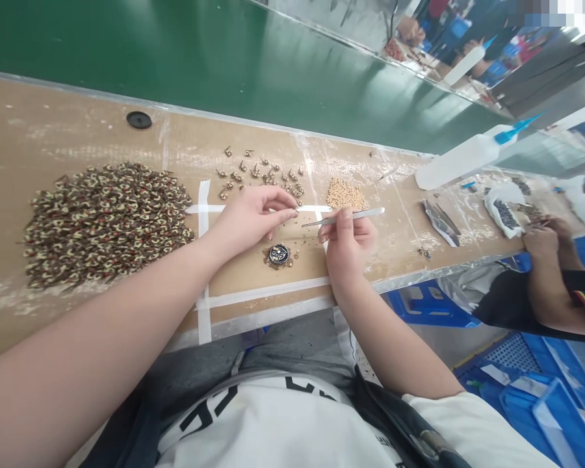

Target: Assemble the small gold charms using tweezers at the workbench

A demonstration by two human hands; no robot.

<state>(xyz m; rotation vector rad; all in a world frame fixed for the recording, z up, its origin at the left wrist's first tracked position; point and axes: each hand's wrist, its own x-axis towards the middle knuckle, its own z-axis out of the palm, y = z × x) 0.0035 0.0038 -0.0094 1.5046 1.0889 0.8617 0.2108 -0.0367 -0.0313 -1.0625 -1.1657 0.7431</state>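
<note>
My right hand (348, 244) grips a pair of metal tweezers (370, 213), their tips pointing left toward my other hand. Thumb and fingertips of my left hand (260, 218) are pinched together; whatever they hold is too small to make out. Just below it on the bench lies a small round black dish (279, 254) with pale marks, ringed by a wet brown stain. Beyond my left hand several small brown-and-cream pieces (256, 171) are scattered. A small heap of golden beads (345, 193) sits behind my right hand.
A big pile of brown-and-cream pieces (107, 224) with red spots covers the left. A black disc (139, 119) lies behind it. At right are a white squeeze bottle (461, 159) with a blue nozzle and a co-worker's hands (546, 237). A green panel (175, 58) borders the back.
</note>
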